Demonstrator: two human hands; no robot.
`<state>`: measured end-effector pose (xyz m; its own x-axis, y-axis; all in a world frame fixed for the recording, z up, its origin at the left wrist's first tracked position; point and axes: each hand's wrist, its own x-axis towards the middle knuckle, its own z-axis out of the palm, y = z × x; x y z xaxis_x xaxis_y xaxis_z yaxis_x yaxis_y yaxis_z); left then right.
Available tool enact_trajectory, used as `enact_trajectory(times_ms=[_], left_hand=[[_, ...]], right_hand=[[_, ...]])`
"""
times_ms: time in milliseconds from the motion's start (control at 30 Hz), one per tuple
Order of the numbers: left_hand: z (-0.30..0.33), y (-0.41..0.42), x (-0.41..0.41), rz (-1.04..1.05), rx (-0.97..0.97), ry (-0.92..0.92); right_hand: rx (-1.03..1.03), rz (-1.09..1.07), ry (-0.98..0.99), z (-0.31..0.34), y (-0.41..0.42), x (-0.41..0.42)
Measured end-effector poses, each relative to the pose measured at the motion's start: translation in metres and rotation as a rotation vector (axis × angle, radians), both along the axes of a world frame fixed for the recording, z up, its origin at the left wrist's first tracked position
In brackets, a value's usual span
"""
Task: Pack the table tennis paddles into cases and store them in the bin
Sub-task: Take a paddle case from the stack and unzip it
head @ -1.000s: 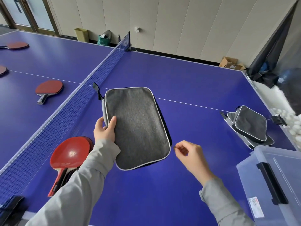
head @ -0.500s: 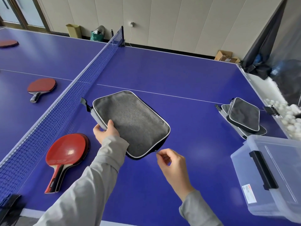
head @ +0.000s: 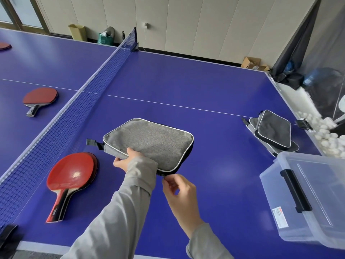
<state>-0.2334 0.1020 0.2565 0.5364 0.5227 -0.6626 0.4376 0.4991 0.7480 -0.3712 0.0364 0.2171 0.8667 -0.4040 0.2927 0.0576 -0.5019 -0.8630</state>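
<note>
Head view, forward and down over a blue worktop (head: 186,86) divided by a net (head: 89,94). Left hand (head: 127,159) grasps the near long edge of a grey case (head: 149,143), thumb on top and fingers beneath; the case is held roughly flat, just above the worktop, with its far end toward the white centre line. Right hand (head: 179,189) is pinched, thumb against fingertips, on the small zipper pull (head: 163,176) at the near right corner of the case. The case is a rounded rectangle of heathered grey fabric with white piping around its top face, a black side band along its right edge, and a black tab (head: 91,142) projecting from its left end. Whether a paddle is inside cannot be told.

Left of the left hand, two stacked red paddles (head: 72,176) lie on the worktop beside the net, handles toward the viewer. Another red paddle (head: 40,97) lies beyond the net, and part of a further one (head: 4,46) shows at the far left edge. Two more grey cases (head: 273,133) lie overlapped near the right edge of the worktop. Nearer, at the right, stands a clear plastic bin (head: 308,199) with a black latch. White balls (head: 328,139) are heaped off the right edge.
</note>
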Motion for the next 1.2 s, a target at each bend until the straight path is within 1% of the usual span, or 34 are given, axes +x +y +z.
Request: enact_trajectory(times_ms=[100, 167, 200, 267, 333, 367, 400, 467, 533, 567, 633, 700, 733, 767, 833, 867, 933, 967, 1000, 1033, 1100, 1167, 1200], left_hand=[[-0.005, 0.003, 0.003, -0.054, 0.035, -0.039], [-0.007, 0.011, 0.004, -0.145, 0.064, -0.05], [-0.009, 0.017, 0.005, -0.204, 0.079, -0.061], [-0.021, 0.028, 0.01, -0.333, 0.064, -0.116], [-0.03, 0.037, 0.011, -0.462, -0.005, -0.193], [-0.032, 0.039, 0.009, -0.531, -0.053, -0.223], [-0.034, 0.04, 0.005, -0.602, -0.098, -0.242], [-0.037, 0.038, -0.002, -0.721, -0.173, -0.284], [-0.039, 0.033, -0.009, -0.786, -0.234, -0.311], [-0.041, 0.03, -0.011, -0.8, -0.252, -0.313], [-0.043, 0.025, -0.014, -0.812, -0.257, -0.297], [-0.044, 0.02, -0.015, -0.824, -0.224, -0.286], [-0.043, 0.018, -0.015, -0.831, -0.196, -0.28], [-0.045, 0.016, -0.014, -0.841, -0.155, -0.274], [-0.046, 0.011, -0.013, -0.876, -0.045, -0.258], [-0.047, 0.009, -0.013, -0.895, 0.045, -0.24], [-0.05, 0.003, -0.015, -1.001, 0.313, -0.176], [-0.047, -0.001, -0.021, -1.069, 0.432, -0.175], [-0.044, -0.006, -0.028, -1.134, 0.502, -0.207], [-0.039, -0.011, -0.036, -1.199, 0.501, -0.262], [-0.031, -0.02, -0.051, -1.298, 0.353, -0.361], [-0.024, -0.025, -0.065, -1.333, 0.216, -0.397], [-0.025, -0.026, -0.068, -1.329, 0.208, -0.404]], right_hand=[[-0.02, 0.052, 0.031, -0.001, -0.001, 0.001], [0.036, 0.089, 0.069, 0.003, -0.009, -0.002], [0.076, 0.065, 0.068, 0.006, -0.016, -0.005], [0.205, -0.109, 0.05, 0.012, -0.04, -0.007], [0.398, -0.297, 0.039, 0.018, -0.071, -0.001], [0.485, -0.313, 0.052, 0.023, -0.085, 0.003], [0.566, -0.269, 0.085, 0.028, -0.095, 0.008], [0.692, -0.099, 0.205, 0.04, -0.102, 0.015], [0.737, 0.05, 0.337, 0.051, -0.098, 0.016], [0.785, 0.086, 0.372, 0.055, -0.094, 0.015], [0.945, 0.114, 0.41, 0.058, -0.091, 0.012], [1.092, 0.128, 0.393, 0.056, -0.092, 0.008], [1.128, 0.134, 0.375, 0.056, -0.092, 0.008], [1.124, 0.138, 0.36, 0.056, -0.091, 0.007], [1.037, 0.13, 0.33, 0.055, -0.09, 0.008], [0.982, 0.124, 0.299, 0.053, -0.089, 0.009], [0.87, 0.1, 0.23, 0.046, -0.086, 0.013], [0.816, 0.074, 0.224, 0.044, -0.083, 0.014], [0.747, 0.035, 0.239, 0.04, -0.08, 0.015], [0.668, 0.011, 0.257, 0.038, -0.076, 0.015], [0.514, 0.009, 0.267, 0.033, -0.069, 0.014], [0.441, 0.028, 0.253, 0.028, -0.062, 0.012], [0.424, 0.043, 0.252, 0.026, -0.059, 0.01]])
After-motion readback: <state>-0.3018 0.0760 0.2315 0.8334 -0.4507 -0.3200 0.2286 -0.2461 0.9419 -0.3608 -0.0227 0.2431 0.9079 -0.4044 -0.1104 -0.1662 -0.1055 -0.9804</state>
